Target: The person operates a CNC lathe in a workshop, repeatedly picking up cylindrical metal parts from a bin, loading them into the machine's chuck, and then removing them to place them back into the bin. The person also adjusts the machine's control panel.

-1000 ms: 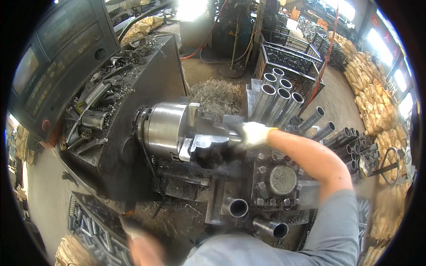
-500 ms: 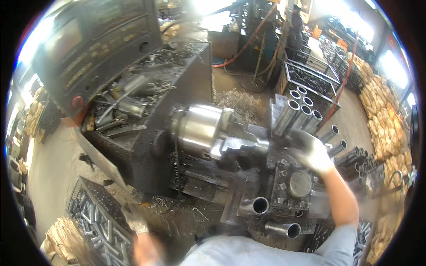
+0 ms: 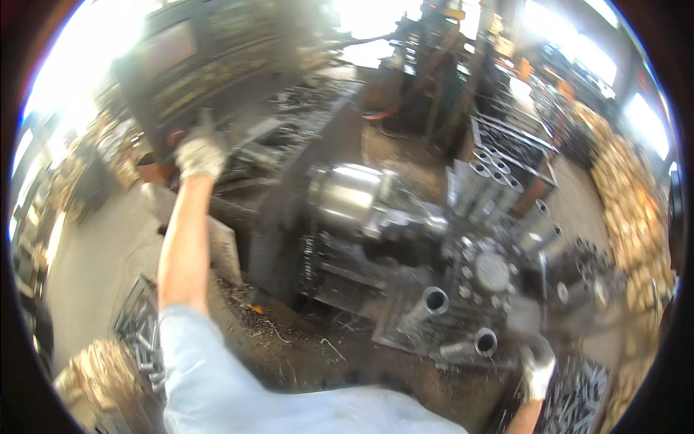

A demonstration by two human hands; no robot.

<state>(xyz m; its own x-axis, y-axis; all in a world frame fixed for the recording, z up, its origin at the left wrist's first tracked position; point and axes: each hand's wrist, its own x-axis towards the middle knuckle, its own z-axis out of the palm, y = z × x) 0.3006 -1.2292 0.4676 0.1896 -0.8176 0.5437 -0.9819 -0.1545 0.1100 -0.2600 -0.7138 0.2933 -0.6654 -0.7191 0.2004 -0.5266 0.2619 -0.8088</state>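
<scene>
My left hand, in a pale work glove, reaches far left to the front of the machine's headstock. A red knob is right beside it; motion blur hides whether the fingers touch it or hold anything. My right hand, gloved too, is low at the right, by the near end of the lathe carriage. Its fingers are smeared, so their grip cannot be told. Between the hands sits a shiny round chuck. Right of the chuck is a bolted tool post. Two metal tubes, one upright and another tilted, stand near it.
Several upright tubes are grouped behind the tool post, with more at the right. Metal scraps cover the headstock top. Bins of short tubes lie at lower left and lower right. Stacked sacks line the right side.
My left hand has risen from beside the lower-left bin to the red knob. My right hand has moved from behind the tool post down to the carriage's near end. The view has shifted slightly.
</scene>
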